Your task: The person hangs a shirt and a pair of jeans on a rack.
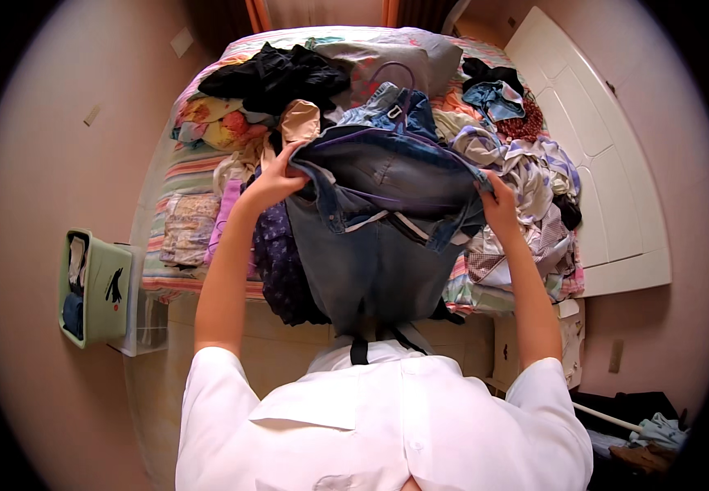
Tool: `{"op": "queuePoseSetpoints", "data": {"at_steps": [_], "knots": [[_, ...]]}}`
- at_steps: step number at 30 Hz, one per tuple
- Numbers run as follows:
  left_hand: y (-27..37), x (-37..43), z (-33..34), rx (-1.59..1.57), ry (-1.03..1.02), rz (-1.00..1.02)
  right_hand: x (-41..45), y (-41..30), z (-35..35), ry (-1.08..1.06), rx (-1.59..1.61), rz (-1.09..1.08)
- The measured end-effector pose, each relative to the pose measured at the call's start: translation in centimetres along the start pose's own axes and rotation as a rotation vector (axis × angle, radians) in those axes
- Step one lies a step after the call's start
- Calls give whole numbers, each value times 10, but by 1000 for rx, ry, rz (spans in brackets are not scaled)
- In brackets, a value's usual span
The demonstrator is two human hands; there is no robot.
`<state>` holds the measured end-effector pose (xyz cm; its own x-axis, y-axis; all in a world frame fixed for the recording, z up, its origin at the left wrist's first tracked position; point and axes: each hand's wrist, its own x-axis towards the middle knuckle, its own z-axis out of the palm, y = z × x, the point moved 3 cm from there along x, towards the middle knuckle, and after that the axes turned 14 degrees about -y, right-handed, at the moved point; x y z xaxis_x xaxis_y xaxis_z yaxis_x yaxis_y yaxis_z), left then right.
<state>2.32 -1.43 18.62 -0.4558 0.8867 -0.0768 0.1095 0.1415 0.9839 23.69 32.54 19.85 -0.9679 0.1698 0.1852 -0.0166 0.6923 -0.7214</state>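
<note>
A pair of blue denim jeans (379,258) hangs between my two hands, its waistband spread wide. My left hand (284,175) grips the waistband's left end, thumb over the edge. At the right end, my right hand (496,199) pinches the denim. A purple hanger (400,110) lies along and partly inside the waist, its hook towards the far side of the bed. The fly is unfastened, with a dark and white striped strip showing inside. Beyond the waistband lie folds of lighter and darker denim (385,110). The jeans' lower legs are partly hidden near my body.
Piles of clothes cover the striped bed (191,172): black garments (277,73) at far left, white and purple cloth (526,178) at right. A green bin (106,294) holding clothes stands at left on a clear plastic box (149,328). A white panel (593,159) leans along the right wall.
</note>
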Motion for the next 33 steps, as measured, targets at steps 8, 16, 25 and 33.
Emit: {"op": "queuePoseSetpoints", "data": {"at_steps": [8,16,25,33], "knots": [[2,33,16,1130,371,-441,31,38,5,-140,37,-73],[1,46,12,1384,295,284,48,51,11,-289,327,-67],[-35,62,17,246,266,134,50,137,4,-128,1239,379],[-47,60,7,180,360,142,44,101,16,-96,519,63]]}}
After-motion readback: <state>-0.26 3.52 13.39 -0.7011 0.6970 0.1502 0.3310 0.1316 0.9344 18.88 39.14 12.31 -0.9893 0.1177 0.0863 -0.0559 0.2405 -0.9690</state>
